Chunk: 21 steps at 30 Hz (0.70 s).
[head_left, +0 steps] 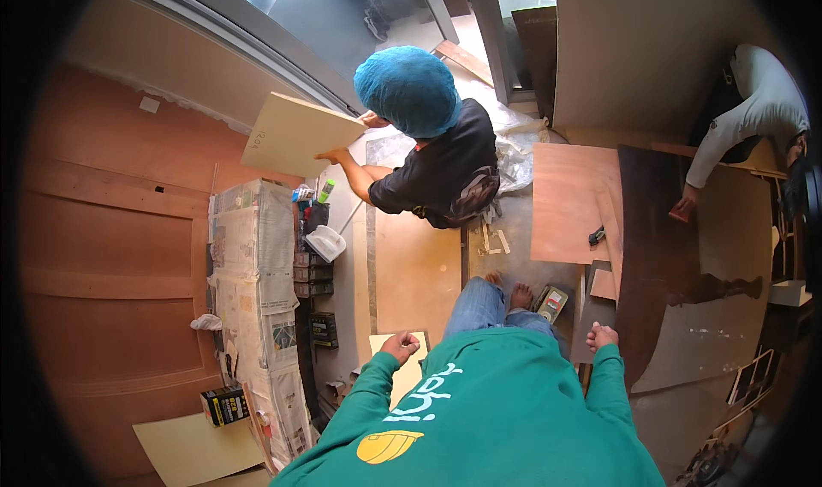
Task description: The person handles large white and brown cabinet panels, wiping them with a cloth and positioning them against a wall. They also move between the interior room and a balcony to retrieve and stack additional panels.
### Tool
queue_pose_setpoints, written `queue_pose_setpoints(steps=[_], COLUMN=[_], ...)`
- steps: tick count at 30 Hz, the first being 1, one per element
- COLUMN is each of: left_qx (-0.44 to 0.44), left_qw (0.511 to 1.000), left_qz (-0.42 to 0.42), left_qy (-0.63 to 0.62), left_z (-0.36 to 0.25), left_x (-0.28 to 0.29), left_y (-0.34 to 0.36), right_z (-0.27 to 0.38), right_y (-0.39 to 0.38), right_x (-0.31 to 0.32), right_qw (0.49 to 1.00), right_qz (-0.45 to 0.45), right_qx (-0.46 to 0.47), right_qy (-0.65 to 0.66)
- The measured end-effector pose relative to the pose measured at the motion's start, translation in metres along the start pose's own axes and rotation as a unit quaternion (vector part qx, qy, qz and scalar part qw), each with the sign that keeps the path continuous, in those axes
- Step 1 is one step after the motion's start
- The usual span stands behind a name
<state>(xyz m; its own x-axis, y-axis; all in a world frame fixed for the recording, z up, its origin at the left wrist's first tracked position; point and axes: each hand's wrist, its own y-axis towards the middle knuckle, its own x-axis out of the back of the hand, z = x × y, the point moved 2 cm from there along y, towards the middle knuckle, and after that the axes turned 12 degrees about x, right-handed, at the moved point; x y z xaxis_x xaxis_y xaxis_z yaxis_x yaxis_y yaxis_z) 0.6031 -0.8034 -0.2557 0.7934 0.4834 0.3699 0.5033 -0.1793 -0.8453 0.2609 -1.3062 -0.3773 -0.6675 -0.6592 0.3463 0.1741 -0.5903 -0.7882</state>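
Hands hung apart: left hand (402,346) near a cream panel (408,382), right hand (602,337) beside a grey board (585,320). Each grip was curled narrow (nothing visibly held); handling the panel well seemingly called for opened fingers and supported edges.

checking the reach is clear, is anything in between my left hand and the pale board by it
Nothing visible: the left hand overlaps the pale board in this view, though the green sweatshirt hides part of the board.
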Motion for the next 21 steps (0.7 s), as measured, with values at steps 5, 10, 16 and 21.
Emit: queue_pose_setpoints(steps=[5,10,16,21], left_qx=[0.063,0.1,0.108,0.095], left_qw=[0.995,0.995,0.994,0.995], left_qz=[-0.002,0.013,0.02,-0.014], left_qy=[0.072,-0.019,0.0,-0.023], left_z=[-0.006,0.0,-0.059,-0.049], left_x=[0.028,0.076,0.113,0.147], left_y=[0.016,0.046,0.016,0.026], right_z=[-0.017,-0.004,0.09,0.168], right_y=[-0.025,-0.026,0.025,0.033], right_x=[-0.008,-0.045,-0.093,-0.118], right_qw=[0.996,0.994,0.999,0.993], right_qz=[-0.032,0.009,-0.016,-0.034], right_qx=[-0.081,-0.101,0.036,0.095], right_qy=[-0.008,-0.031,0.009,0.064])
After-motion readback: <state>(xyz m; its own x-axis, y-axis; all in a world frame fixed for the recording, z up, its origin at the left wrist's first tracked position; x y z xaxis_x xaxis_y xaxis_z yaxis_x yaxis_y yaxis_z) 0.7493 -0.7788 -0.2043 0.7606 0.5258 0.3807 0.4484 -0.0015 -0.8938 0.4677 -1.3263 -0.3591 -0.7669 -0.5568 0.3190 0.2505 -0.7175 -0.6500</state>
